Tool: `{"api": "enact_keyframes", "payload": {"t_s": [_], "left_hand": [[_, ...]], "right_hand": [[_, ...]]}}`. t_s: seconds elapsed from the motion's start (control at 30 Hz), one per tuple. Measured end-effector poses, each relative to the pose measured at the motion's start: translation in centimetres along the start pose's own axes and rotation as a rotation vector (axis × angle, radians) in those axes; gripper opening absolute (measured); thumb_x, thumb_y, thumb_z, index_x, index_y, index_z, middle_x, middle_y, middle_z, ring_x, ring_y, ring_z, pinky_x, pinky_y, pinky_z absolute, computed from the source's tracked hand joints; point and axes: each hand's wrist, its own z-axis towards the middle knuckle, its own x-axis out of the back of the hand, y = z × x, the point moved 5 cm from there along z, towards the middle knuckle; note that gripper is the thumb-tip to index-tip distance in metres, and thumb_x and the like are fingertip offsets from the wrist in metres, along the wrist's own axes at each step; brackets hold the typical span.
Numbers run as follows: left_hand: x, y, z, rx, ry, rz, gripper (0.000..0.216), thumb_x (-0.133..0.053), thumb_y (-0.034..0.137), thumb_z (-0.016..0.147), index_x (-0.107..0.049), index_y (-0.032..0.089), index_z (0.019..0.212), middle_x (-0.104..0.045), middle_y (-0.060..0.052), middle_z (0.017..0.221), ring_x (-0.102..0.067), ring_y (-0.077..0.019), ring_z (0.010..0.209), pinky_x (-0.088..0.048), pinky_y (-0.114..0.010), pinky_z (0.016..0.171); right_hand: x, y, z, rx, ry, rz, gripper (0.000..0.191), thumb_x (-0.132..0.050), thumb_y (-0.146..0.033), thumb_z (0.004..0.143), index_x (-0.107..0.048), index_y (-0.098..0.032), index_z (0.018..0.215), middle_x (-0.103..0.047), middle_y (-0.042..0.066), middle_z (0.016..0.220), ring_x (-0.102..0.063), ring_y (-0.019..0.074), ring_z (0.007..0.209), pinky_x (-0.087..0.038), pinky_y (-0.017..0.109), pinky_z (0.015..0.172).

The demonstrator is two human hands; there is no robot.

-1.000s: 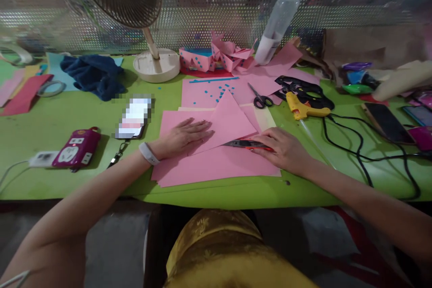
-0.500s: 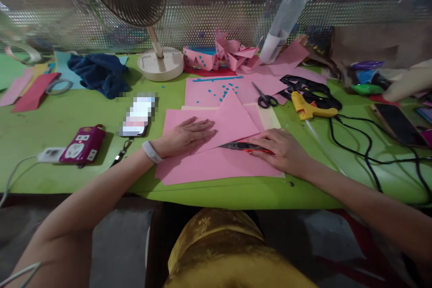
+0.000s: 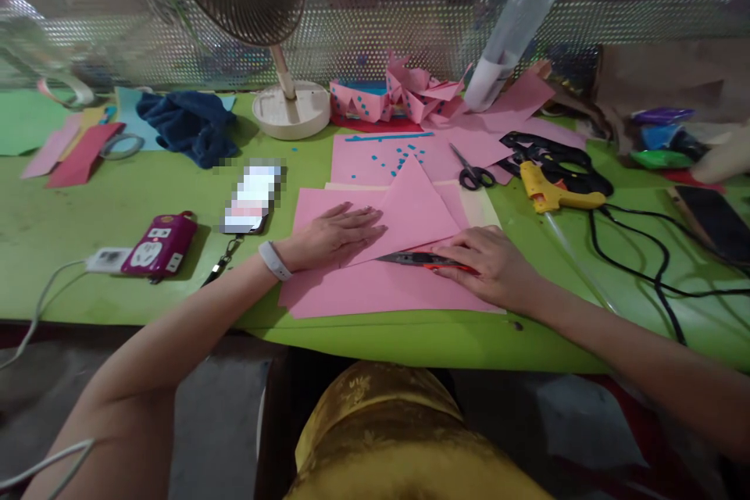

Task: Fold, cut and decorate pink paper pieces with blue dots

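Note:
A folded sheet of pink paper (image 3: 419, 207) lies on the bench, its upper layer coming to a point at the far side. My left hand (image 3: 337, 237) presses flat on it, fingers stretched out and a white band at the wrist. In my right hand (image 3: 492, 266) is a utility knife (image 3: 425, 258) with a red and black handle, held low. Its dark blade points left and lies along the slanting folded edge, the tip at the paper. Under these is a larger pink sheet (image 3: 387, 297), over a cream sheet (image 3: 489, 207).
Scissors (image 3: 473, 176), a yellow glue gun (image 3: 556, 191) with black cable, and small blue paper bits (image 3: 404, 160) lie beyond my hands. A fan (image 3: 291, 113), pink paper crown (image 3: 413, 94) and bottle (image 3: 504, 55) stand behind. Leftward are a phone (image 3: 253, 195) and purple power bank (image 3: 161, 246).
The knife in my right hand has slid slightly left along the folded edge. My left hand stays flat on the paper. The whole view has shifted a little left.

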Motion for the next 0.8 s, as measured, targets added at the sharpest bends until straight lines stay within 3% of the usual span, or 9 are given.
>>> {"api": "enact_keyframes", "payload": {"t_s": [0.8], "left_hand": [[-0.3, -0.1, -0.2, -0.024, -0.036, 0.043, 0.049, -0.033, 0.024, 0.101, -0.031, 0.027, 0.15, -0.029, -0.004, 0.157, -0.025, -0.0178, 0.146, -0.016, -0.043, 0.12]], "right_hand": [[-0.9, -1.9, 1.6, 0.043, 0.001, 0.011, 0.026, -0.058, -0.037, 0.093, -0.071, -0.018, 0.106, -0.065, 0.007, 0.087, -0.058, 0.0193, 0.08, -0.04, 0.035, 0.073]]}}
